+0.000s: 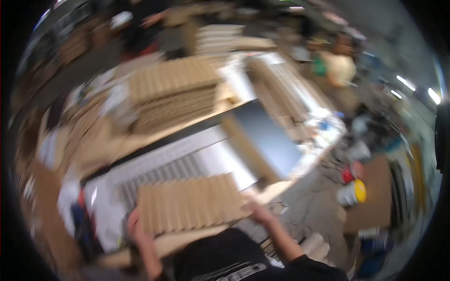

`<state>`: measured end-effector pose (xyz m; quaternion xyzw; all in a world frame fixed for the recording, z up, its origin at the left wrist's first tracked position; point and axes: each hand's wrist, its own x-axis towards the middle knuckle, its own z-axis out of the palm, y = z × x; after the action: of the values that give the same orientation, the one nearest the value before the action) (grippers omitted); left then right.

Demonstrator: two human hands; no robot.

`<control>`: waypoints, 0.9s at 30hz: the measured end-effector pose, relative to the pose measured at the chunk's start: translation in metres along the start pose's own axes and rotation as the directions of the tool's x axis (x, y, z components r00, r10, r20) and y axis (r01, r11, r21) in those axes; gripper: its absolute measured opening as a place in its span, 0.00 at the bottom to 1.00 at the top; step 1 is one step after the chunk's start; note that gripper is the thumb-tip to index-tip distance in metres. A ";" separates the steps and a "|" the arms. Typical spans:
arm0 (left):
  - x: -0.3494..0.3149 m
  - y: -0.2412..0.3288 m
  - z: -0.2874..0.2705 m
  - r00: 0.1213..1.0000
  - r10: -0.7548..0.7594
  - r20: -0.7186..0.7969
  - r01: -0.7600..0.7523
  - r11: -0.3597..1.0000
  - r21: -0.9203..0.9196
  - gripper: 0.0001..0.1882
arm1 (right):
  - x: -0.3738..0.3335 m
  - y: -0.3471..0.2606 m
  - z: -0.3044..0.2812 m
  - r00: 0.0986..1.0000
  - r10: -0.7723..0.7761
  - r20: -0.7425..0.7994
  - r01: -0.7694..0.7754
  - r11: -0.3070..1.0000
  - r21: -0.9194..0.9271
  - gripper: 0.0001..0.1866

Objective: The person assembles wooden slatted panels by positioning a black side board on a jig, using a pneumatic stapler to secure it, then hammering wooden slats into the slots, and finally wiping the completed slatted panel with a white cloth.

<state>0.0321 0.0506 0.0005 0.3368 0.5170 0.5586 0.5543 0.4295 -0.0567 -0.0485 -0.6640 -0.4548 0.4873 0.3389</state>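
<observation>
A light-brown ribbed panel [190,203], with parallel ridges and a notched near edge, is held in front of my body between both hands. My left hand [136,225] grips its left end, and my right hand [255,210] grips its right end. Motion blur hides the exact finger positions. Beneath and beyond the panel lies a white board [164,147] with a grey striped area [161,173], set along a black strip on the workbench. Whether the panel touches the board, I cannot tell.
Behind the board stands a stack of similar ribbed panels [173,82]. To its right lie a dark glossy sheet [267,138] and long brown strips [281,89]. On the floor at right are a white bucket with a yellow lid [352,193] and a brown board [372,194].
</observation>
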 end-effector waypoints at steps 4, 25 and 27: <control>0.014 -0.005 -0.017 0.930 0.271 -0.250 -0.101 0.839 0.535 0.17 | 0.009 -0.016 0.049 0.950 0.299 0.086 -0.293 0.769 0.567 0.28; -0.054 -0.165 -0.088 0.808 -0.541 0.236 0.468 0.831 0.300 0.12 | -0.069 0.029 0.145 0.957 0.233 0.176 -0.290 0.688 0.666 0.11; -0.055 -0.183 -0.092 0.762 -0.583 0.284 0.520 0.811 0.268 0.11 | -0.094 -0.016 0.146 0.955 0.295 0.029 -0.244 0.728 0.641 0.23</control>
<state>0.0026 -0.0484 -0.1843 0.3105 0.5318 0.2532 0.7461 0.2748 -0.1375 -0.0454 -0.5862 -0.1479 0.6310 0.4862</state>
